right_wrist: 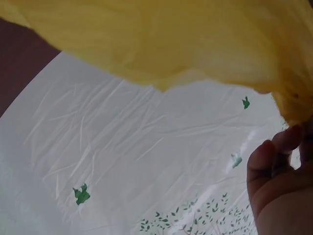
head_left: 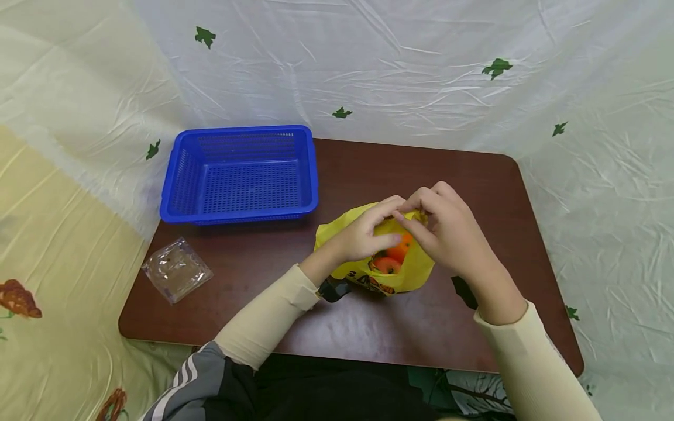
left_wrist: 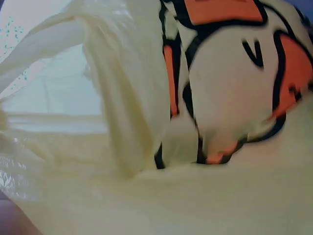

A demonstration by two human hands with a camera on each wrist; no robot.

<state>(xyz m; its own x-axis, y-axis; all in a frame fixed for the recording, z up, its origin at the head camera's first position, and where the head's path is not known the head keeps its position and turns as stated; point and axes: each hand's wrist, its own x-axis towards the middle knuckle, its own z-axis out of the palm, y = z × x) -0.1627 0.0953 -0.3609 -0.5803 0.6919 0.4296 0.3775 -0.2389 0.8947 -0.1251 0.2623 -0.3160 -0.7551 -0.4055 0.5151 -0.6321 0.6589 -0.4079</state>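
Note:
A yellow plastic bag [head_left: 413, 275] with a cartoon print stands on the table, its mouth facing up. Inside it lie round orange-red fruits [head_left: 387, 266], partly covered by the hands and the bag's side. My left hand [head_left: 365, 234] holds the bag's mouth from the left, thumb stretched over the opening. From the right, my right hand [head_left: 447, 228] pinches the gathered rim, and the fingertips of both hands meet there. Printed yellow plastic [left_wrist: 220, 196] fills the left wrist view. Bag film [right_wrist: 156, 44] hangs above the right fingers [right_wrist: 259, 159] in the right wrist view.
A blue plastic basket [head_left: 310, 175] with nothing in it stands at the table's back left. A clear plastic packet [head_left: 178, 272] lies in front of it. The brown table [head_left: 421, 339] is bordered by pale patterned sheeting [head_left: 400, 76] at the back and sides.

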